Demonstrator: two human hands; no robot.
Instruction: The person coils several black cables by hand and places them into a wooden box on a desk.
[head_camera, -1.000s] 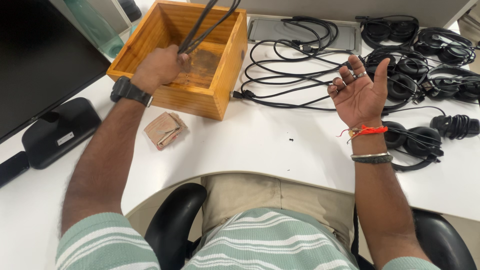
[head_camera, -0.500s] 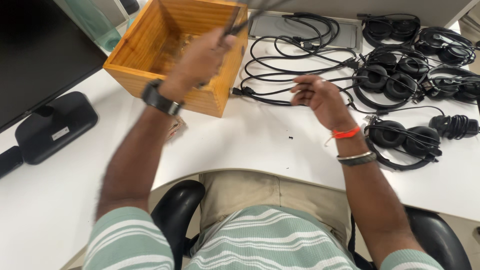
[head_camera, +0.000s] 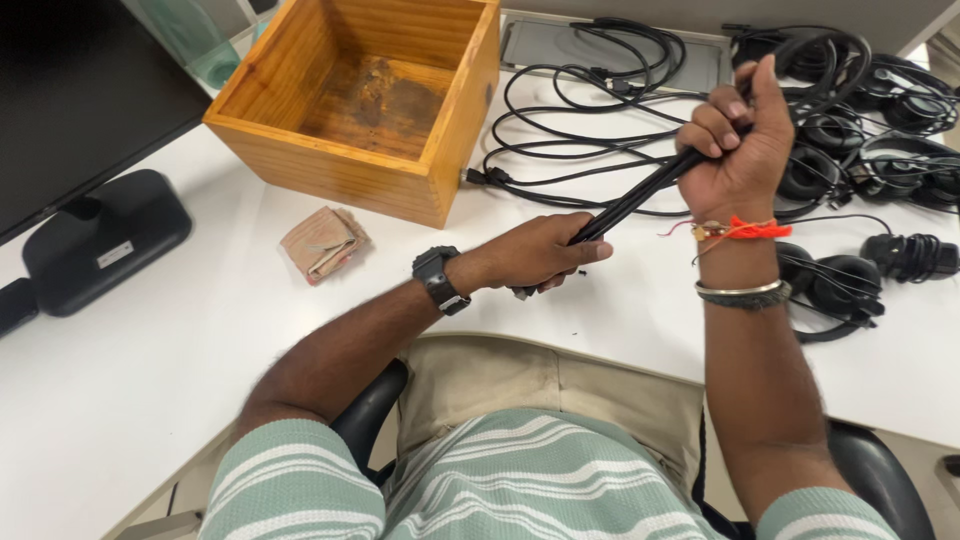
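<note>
Head view: both hands, left (head_camera: 540, 255) and right (head_camera: 733, 150), clench black cables (head_camera: 640, 197); wooden box (head_camera: 365, 175) holds nothing.

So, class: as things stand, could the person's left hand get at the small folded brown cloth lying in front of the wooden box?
Probably not right away: the left hand is closed on the bundled black cable, as is the right hand. Once it lets go, the white desk lies bare between it and the folded brown cloth.

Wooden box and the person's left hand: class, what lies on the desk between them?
In the head view, a folded brown cloth lies on the white desk, between the wooden box and the left hand; otherwise bare.
</note>
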